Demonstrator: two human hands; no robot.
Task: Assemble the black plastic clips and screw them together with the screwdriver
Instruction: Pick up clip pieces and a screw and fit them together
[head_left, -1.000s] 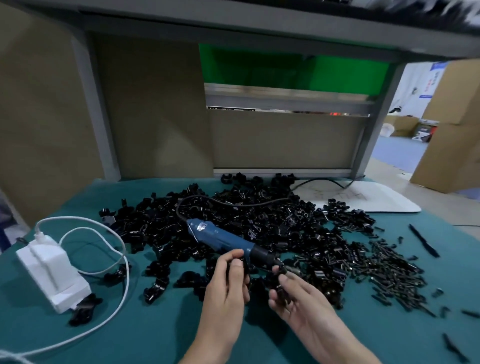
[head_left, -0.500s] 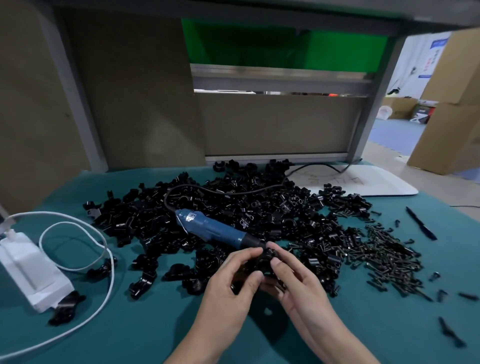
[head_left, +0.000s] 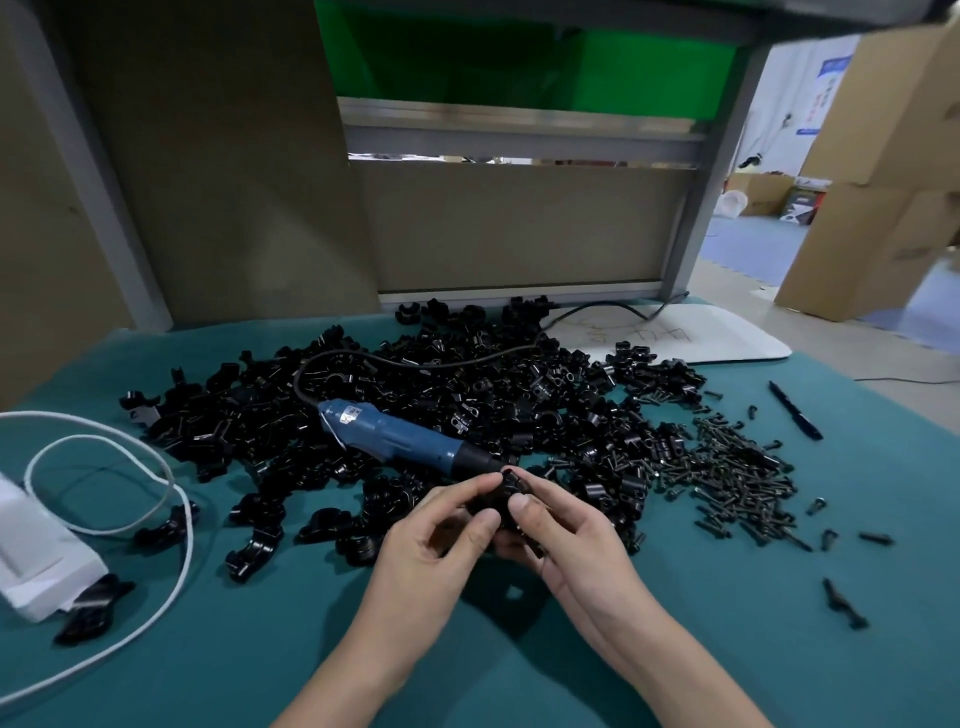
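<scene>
Both hands meet over the green mat near its front. My left hand (head_left: 441, 540) and my right hand (head_left: 566, 540) pinch the same black plastic clip (head_left: 506, 493) between thumbs and fingertips, and most of the clip is hidden by my fingers. Just behind them lies the blue electric screwdriver (head_left: 395, 436), its black tip pointing at my hands and its cable looping back over a large heap of black clips (head_left: 467, 395). A spread of small black screws (head_left: 727, 478) lies to the right of the heap.
A white power adapter (head_left: 36, 561) with a looped white cord (head_left: 171, 519) sits at the left edge. A white board (head_left: 717, 338) lies at the back right, a black pen (head_left: 795, 410) beside it. Cardboard panels and a metal frame wall the bench's back.
My left hand has let go of the screwdriver, which now lies on the heap, and has joined my right hand on the clip. The camera has tilted down and closer.
</scene>
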